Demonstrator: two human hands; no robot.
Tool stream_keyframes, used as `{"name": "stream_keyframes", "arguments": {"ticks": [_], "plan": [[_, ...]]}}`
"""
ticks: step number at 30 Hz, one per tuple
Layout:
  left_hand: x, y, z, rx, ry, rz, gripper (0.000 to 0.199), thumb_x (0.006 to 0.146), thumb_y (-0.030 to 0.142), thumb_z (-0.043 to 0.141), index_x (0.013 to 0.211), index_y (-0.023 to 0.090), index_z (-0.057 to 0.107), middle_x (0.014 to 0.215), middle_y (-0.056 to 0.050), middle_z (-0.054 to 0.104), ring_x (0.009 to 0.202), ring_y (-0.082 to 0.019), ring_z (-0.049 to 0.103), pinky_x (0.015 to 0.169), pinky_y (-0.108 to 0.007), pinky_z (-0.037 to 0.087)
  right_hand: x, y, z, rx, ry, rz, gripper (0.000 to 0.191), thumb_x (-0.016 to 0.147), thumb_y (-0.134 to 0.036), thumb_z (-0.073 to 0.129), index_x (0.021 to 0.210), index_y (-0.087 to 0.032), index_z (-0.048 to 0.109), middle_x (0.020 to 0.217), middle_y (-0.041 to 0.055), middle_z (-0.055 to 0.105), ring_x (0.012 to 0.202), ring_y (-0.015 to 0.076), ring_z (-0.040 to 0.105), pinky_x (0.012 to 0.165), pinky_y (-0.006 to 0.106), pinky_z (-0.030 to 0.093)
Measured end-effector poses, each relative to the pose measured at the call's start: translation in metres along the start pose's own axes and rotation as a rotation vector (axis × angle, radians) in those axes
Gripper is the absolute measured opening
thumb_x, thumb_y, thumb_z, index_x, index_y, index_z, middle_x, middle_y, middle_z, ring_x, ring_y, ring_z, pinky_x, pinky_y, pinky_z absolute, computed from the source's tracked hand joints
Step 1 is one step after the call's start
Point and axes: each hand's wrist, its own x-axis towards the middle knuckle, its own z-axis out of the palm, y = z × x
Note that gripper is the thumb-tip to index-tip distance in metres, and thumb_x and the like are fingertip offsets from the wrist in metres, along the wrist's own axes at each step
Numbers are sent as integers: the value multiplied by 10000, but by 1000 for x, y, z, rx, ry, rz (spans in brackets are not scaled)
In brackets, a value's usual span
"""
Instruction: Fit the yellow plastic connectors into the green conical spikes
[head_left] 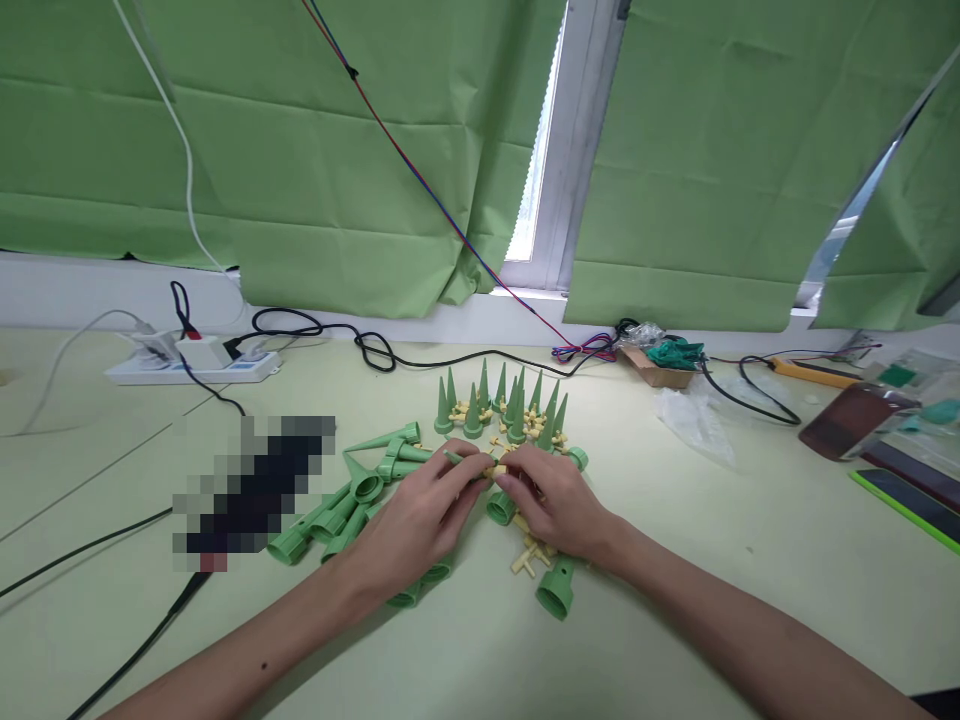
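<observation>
My left hand and my right hand meet over the middle of the table. My left fingers are closed on a green cone, whose tip pokes out above them. Between the fingertips, my right hand pinches a small yellow connector. Behind the hands, several green cones stand upright with yellow connectors around them. Loose green cones lie on their sides left of and under my left hand. Below my right hand are more yellow connectors and a green cone with its open end facing me.
A white power strip and a blurred dark object lie on the left. At the back right is a small cardboard box beside a plastic bag. A green-edged phone lies far right. Black cable runs along the back.
</observation>
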Motion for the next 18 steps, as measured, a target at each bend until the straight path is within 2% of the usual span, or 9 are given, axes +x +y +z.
{"name": "stream_keyframes", "arguments": {"ticks": [4, 18], "plan": [[0, 1, -1, -3, -2, -28, 257, 969, 125, 439, 1208, 212, 480, 1096, -66, 558, 840, -131, 611, 701, -222, 479, 0, 0, -1, 4, 16, -6, 101, 981, -228, 458, 941, -175, 534, 750, 17, 559, 621, 130, 496, 571, 250, 365], [2, 4, -4, -101, -62, -104, 168, 977, 161, 413, 1120, 222, 476, 1088, -49, 544, 865, -135, 606, 743, -247, 493, -1, 1, 0, -53, 61, -117, 65, 960, -186, 496, 998, -167, 545, 788, 40, 585, 641, 136, 516, 549, 252, 386]]}}
